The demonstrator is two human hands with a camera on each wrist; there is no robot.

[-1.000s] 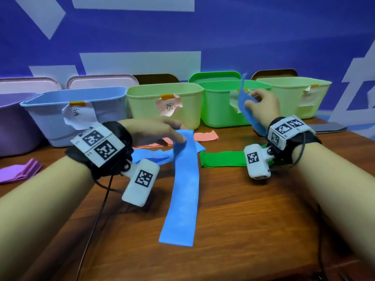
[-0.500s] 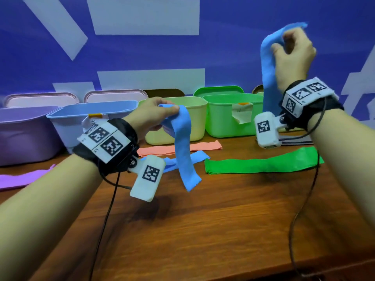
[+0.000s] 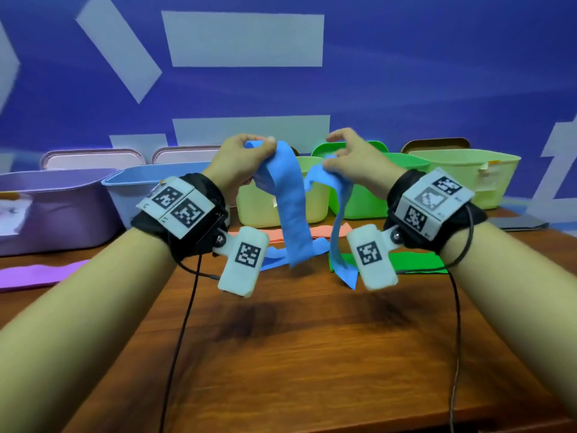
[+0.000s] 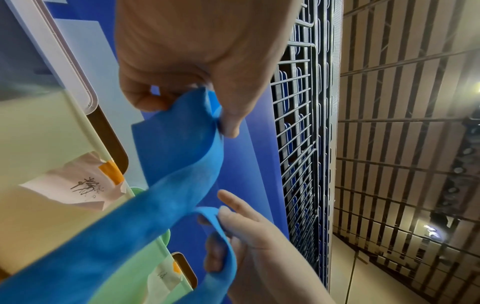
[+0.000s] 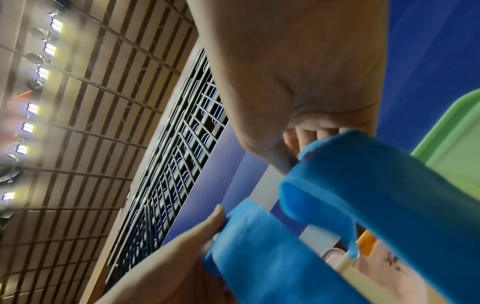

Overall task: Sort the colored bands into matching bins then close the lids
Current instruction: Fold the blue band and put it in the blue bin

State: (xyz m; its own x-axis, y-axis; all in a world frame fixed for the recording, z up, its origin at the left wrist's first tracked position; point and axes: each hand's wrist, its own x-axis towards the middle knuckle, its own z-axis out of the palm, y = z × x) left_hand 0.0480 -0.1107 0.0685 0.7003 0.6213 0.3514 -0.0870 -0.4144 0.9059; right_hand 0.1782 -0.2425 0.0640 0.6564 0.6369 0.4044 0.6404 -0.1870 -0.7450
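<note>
Bins [image 3: 150,182] in row along table's [image 3: 312,354] far edge, lids [image 3: 93,157] standing behind them. Flat bands [image 3: 40,273] on table before bins: one near left edge, others mid-table. Both hands raised above table centre, left hand [image 3: 232,165] left of right hand [image 3: 359,164], each holding a hanging band [image 3: 290,207].

I see wooden table [image 3: 312,354]. Bins in row along far edge: purple bin [image 3: 46,210], blue bin [image 3: 137,189], yellow-green bin [image 3: 268,204], green bin [image 3: 368,198], pale green bin [image 3: 468,176]. Flat on wood: purple band [image 3: 40,273], orange band [image 3: 318,231], green band [image 3: 415,260], blue band [image 3: 274,256].
</note>
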